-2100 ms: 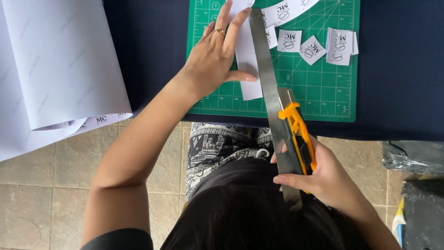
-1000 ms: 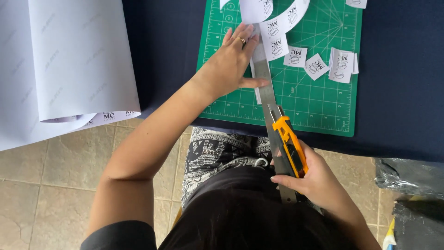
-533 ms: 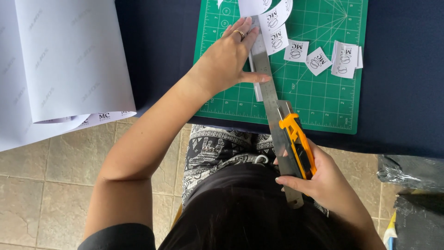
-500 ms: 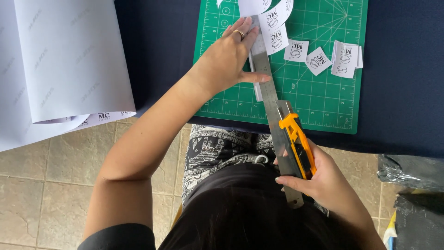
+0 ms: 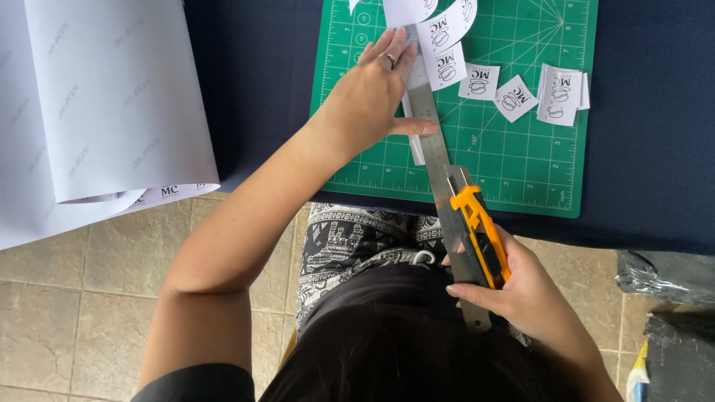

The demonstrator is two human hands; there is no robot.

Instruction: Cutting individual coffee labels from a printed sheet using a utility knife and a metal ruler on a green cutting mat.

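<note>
My left hand [image 5: 370, 97] presses flat on a steel ruler [image 5: 441, 175] and the white paper strip [image 5: 414, 141] under it, on a green cutting mat [image 5: 514, 149]. My right hand [image 5: 521, 290] grips an orange utility knife [image 5: 477, 231] held against the ruler's near end, past the mat's front edge. A curling strip of printed labels [image 5: 443, 37] lies just right of the ruler's far end. Cut white labels [image 5: 514, 97] lie on the mat to the right.
The mat lies on a dark blue tabletop [image 5: 655, 134]. A large white paper sheet [image 5: 104, 97] curls over the table's left edge. Black plastic bags [image 5: 670, 298] sit low right on the tiled floor [image 5: 74, 298]. My patterned lap is below the table edge.
The ruler and my left hand have slid onto the paper strip, covering most of it. The knife in my right hand stays at the ruler's near end. Little differs over the last half second.
</note>
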